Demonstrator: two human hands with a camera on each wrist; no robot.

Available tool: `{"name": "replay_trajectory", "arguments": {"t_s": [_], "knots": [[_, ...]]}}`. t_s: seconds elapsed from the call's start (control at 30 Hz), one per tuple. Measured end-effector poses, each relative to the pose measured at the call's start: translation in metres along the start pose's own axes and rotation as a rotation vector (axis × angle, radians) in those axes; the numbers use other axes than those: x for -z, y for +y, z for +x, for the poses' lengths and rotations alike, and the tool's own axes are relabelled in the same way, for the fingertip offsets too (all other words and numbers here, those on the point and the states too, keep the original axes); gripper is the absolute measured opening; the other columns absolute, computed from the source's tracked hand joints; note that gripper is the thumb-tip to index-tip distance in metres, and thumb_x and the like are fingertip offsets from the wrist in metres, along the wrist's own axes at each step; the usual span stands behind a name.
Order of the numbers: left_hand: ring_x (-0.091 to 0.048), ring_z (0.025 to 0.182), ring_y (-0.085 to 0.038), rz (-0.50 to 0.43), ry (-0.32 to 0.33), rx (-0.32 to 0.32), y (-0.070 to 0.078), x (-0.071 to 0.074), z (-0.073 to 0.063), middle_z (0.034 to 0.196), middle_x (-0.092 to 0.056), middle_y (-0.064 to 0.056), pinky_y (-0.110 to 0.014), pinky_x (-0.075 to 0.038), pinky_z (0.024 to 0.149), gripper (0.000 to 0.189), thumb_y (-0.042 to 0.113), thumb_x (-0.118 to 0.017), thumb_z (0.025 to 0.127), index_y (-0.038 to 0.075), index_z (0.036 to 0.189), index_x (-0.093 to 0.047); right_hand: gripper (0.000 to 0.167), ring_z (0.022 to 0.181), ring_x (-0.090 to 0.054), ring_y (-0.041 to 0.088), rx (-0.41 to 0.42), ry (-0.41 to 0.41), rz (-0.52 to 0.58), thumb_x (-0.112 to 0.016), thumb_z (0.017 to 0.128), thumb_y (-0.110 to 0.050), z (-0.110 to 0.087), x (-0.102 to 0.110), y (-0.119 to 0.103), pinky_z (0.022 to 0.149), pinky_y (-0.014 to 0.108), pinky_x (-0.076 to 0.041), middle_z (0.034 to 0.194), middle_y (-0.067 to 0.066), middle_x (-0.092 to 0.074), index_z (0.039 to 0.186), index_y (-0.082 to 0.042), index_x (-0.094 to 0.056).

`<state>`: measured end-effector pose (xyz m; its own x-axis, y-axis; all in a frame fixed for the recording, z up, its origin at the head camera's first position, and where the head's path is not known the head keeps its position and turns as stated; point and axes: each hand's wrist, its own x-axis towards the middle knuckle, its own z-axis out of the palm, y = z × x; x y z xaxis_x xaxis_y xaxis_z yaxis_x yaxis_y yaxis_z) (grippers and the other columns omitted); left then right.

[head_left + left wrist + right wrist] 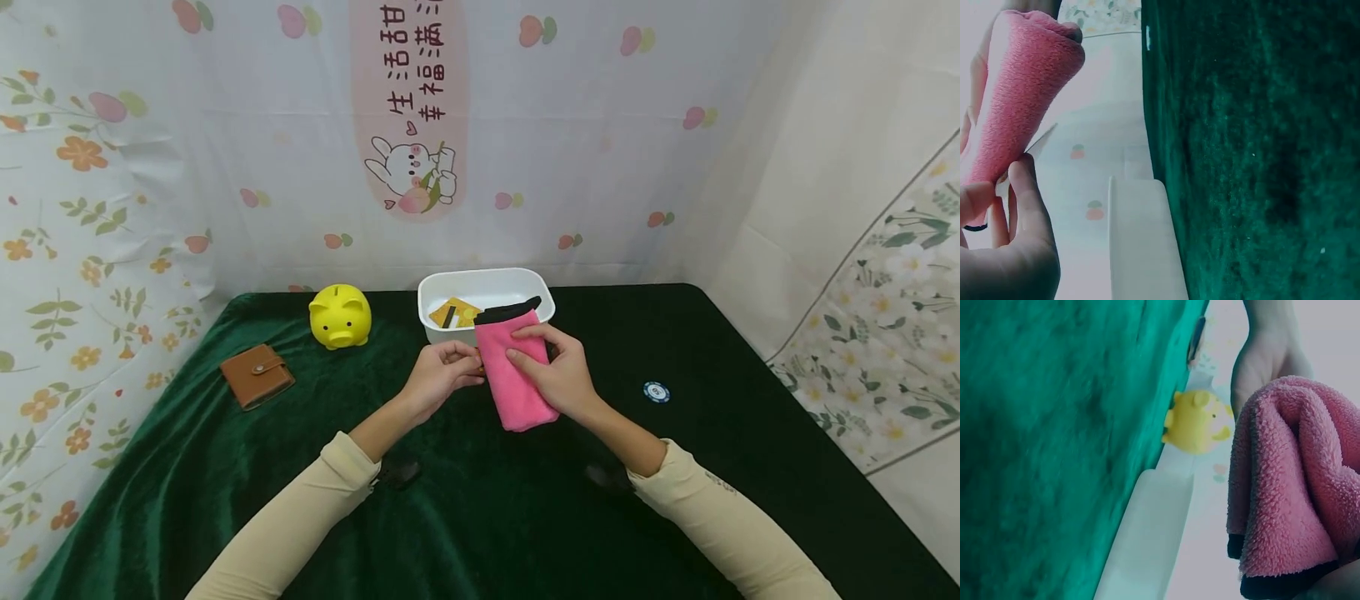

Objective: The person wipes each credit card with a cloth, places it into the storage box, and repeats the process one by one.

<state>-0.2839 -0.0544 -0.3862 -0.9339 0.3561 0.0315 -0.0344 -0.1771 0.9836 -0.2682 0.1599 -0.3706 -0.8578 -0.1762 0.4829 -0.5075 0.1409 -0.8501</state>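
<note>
A folded pink towel point(510, 396) with black trim hangs upright in the air in front of the white tub point(486, 285). My right hand point(562, 373) grips it from the right, thumb and fingers across its face. At its left edge my left hand point(441, 377) pinches a thin card point(1042, 138), mostly hidden by the fingers and the towel; one pointed corner shows in the left wrist view. Seen from the right wrist, the towel point(1291, 506) is folded in thick layers. Inside the tub lie yellow-gold cards point(468, 313), one with a dark stripe.
To the left of the tub stands a yellow piggy bank point(340, 317). A brown wallet point(257, 375) with a snap strap lies farther left. On the right is a blue and white poker chip point(656, 392). Dark green cloth point(480, 525) covers the table, with printed curtains behind.
</note>
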Motion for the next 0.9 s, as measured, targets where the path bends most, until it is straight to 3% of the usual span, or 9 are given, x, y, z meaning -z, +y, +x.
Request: {"name": "replay_trajectory", "arguments": {"t_s": [0.17, 0.3, 0.43, 0.63, 0.9], "knots": [[-0.069, 0.084, -0.016, 0.075, -0.013, -0.105, 0.003, 0.001, -0.002, 0.094, -0.071, -0.007, -0.032, -0.059, 0.079, 0.012, -0.003, -0.059, 0.096, -0.013, 0.104, -0.061, 0.023, 0.082, -0.063, 0.019, 0.031, -0.002, -0.012, -0.070, 0.087, 0.007, 0.001, -0.003, -0.008, 0.067, 0.027, -0.056, 0.109, 0.021, -0.063, 0.110, 0.004, -0.066], [-0.069, 0.084, -0.017, 0.111, -0.004, -0.180, 0.004, 0.001, -0.002, 0.091, -0.071, -0.007, -0.032, -0.059, 0.078, 0.012, -0.005, -0.060, 0.095, -0.014, 0.102, -0.062, 0.023, 0.082, -0.062, 0.018, 0.049, -0.004, -0.046, -0.069, 0.087, 0.008, 0.001, -0.004, -0.027, 0.068, 0.025, -0.056, 0.108, 0.023, -0.064, 0.109, 0.007, -0.065], [-0.069, 0.087, -0.019, 0.129, 0.000, -0.165, 0.002, -0.002, -0.004, 0.094, -0.072, -0.007, -0.033, -0.058, 0.081, 0.013, -0.003, -0.060, 0.096, -0.013, 0.103, -0.062, 0.021, 0.079, -0.062, 0.017, 0.050, 0.006, -0.080, -0.070, 0.086, 0.010, -0.003, -0.004, -0.041, 0.066, 0.025, -0.056, 0.106, 0.023, -0.065, 0.106, 0.008, -0.065], [-0.067, 0.092, -0.037, 0.157, 0.065, -0.161, 0.003, -0.004, -0.005, 0.094, -0.072, -0.011, -0.032, -0.059, 0.080, 0.013, -0.001, -0.060, 0.096, -0.012, 0.102, -0.063, 0.020, 0.080, -0.061, 0.021, 0.098, 0.018, -0.110, -0.070, 0.086, 0.009, -0.002, -0.001, -0.039, 0.066, 0.024, -0.054, 0.106, 0.023, -0.065, 0.105, 0.009, -0.066], [-0.067, 0.081, -0.015, 0.144, 0.111, -0.137, 0.004, -0.003, -0.011, 0.098, -0.070, -0.019, -0.029, -0.058, 0.079, 0.013, -0.001, -0.060, 0.096, -0.012, 0.103, -0.063, 0.022, 0.083, -0.061, 0.022, 0.049, 0.036, -0.128, -0.071, 0.088, 0.003, -0.001, 0.008, -0.008, 0.068, 0.026, -0.054, 0.110, 0.020, -0.066, 0.110, 0.003, -0.067]]}}
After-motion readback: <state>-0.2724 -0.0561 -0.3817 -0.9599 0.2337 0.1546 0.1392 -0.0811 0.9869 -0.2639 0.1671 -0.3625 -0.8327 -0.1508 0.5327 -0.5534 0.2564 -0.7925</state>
